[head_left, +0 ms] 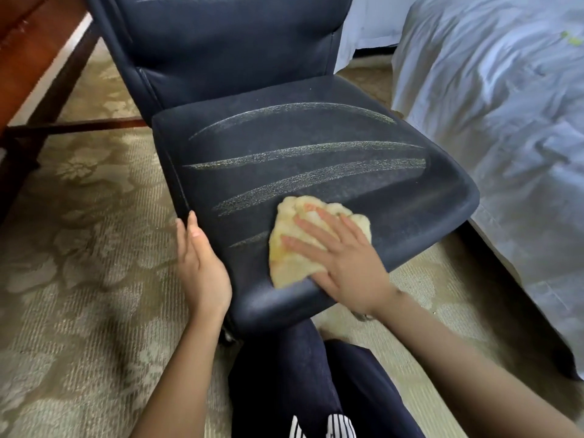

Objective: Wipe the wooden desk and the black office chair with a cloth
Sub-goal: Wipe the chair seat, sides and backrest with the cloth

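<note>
Cloth (286, 263) lay near-side on the black office chair (316, 137), under the flat right hand (344, 263); left hand (202, 263), fingers straight, braced the seat's left edge. Risk noted: chair could roll under pressure, leaving far streaks (303, 150) unwiped.

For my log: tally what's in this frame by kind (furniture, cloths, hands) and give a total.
Furniture: 3 (black office chair, wooden desk, bed)
Cloths: 1 (yellow cloth on the chair seat, under the flat right hand)
Hands: 2 (left hand at the seat's side edge, right hand)
Total: 6
</note>
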A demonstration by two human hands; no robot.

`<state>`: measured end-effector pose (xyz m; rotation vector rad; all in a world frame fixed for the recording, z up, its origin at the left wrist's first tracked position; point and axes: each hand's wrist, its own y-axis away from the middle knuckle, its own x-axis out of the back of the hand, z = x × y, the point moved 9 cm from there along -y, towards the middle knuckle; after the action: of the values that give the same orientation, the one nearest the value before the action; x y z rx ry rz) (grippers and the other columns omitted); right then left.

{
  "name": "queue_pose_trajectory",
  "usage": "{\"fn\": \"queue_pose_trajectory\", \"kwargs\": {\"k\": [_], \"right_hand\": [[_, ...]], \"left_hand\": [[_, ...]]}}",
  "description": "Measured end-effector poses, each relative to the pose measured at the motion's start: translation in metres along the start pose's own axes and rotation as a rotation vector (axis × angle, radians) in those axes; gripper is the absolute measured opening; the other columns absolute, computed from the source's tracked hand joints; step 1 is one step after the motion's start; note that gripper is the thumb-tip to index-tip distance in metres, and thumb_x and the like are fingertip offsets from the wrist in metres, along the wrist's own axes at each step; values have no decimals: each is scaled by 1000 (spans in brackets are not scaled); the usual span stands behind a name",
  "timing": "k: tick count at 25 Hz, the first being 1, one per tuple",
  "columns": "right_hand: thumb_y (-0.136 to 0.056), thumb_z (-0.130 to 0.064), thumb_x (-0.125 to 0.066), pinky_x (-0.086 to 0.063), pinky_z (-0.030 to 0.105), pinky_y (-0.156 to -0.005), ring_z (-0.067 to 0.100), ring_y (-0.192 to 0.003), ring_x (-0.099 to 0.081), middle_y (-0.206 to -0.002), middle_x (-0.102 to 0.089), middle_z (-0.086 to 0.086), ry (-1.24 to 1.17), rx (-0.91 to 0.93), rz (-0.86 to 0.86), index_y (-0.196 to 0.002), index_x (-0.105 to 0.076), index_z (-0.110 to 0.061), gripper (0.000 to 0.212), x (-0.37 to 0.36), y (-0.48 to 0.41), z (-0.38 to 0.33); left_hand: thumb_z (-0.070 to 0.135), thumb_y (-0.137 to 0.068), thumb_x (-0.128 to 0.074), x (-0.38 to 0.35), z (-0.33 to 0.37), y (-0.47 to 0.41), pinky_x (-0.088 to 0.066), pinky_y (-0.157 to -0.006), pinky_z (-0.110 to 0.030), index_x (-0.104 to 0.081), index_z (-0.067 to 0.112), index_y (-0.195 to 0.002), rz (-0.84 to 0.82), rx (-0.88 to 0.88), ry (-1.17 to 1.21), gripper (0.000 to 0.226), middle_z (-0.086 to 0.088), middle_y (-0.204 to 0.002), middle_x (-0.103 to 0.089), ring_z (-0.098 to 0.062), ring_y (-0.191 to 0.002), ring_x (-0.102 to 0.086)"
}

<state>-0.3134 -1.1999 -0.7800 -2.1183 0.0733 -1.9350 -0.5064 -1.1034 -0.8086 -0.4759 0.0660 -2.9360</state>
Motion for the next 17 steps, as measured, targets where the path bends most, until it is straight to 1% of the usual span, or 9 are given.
{"fn": "queue_pose_trajectory", "kwargs": {"k": [2, 4, 7, 9, 11, 12, 14, 17], "right_hand": [[-93, -46, -37, -6, 43, -116, 24, -145, -12, -154, -23, -13, -39, -109, -25, -141, -30, -46, 49, 4, -18, 24], [-96, -45, -37, -1, 41, -115, 23, -145, -8, -155, -21, -14, -62, -236, -46, -141, -28, -49, 46, 5, -38, 48], [-98, -46, -32, 1, 46, -115, 25, -145, -5, -156, -17, -13, -84, -413, -119, -141, -28, -49, 43, -2, -71, 66], [-99, -47, -27, 1, 52, -115, 28, -144, -2, -157, -15, -13, -102, -454, -168, -141, -27, -49, 43, -10, -90, 55], [-98, -48, -26, 1, 54, -114, 29, -144, 1, -157, -14, -13, -103, -386, -200, -142, -25, -50, 43, -17, -105, 25], [-98, -49, -26, 0, 55, -113, 29, -144, 0, -157, -14, -13, -90, -334, -202, -141, -24, -51, 44, -20, -108, 9], [-97, -49, -28, 0, 55, -113, 30, -143, -3, -156, -16, -13, -72, -225, -179, -141, -23, -52, 44, -19, -107, -19], [-96, -47, -35, -1, 51, -114, 28, -143, -7, -155, -20, -15, -96, -62, -129, -139, -27, -53, 44, -12, -88, -45]], "left_hand": [[30, -105, -18, 1, -2, -1, -3, -94, 7, -38, 17, -144, 11, 11, 12, 46, -3, -156, -24, -10, -143, -18], [29, -105, -21, 3, -2, -1, -3, -94, 8, -39, 16, -144, 24, -2, 7, 45, -4, -156, -25, -12, -143, -20], [29, -104, -25, 2, 1, -1, -4, -99, -1, -38, 16, -144, 8, -15, -45, 44, -4, -156, -24, -14, -144, -20], [28, -104, -28, 2, 4, 2, -6, -109, -13, -39, 14, -144, 5, -31, -77, 44, -5, -156, -25, -17, -144, -20], [26, -103, -29, 6, 14, 6, -13, -118, -29, -44, 8, -140, 38, -97, -78, 44, -9, -152, -32, -21, -143, -25], [27, -102, -27, 8, 19, 9, -16, -118, -34, -47, 5, -138, 56, -145, -73, 46, -10, -150, -37, -23, -141, -28], [28, -98, -24, 12, 28, 14, -22, -116, -36, -50, 2, -134, 77, -222, -60, 51, -11, -144, -45, -23, -138, -35], [25, -97, -23, 15, 32, 16, -29, -113, -37, -52, 1, -131, 88, -270, 16, 50, -12, -137, -52, -24, -132, -43]]}}
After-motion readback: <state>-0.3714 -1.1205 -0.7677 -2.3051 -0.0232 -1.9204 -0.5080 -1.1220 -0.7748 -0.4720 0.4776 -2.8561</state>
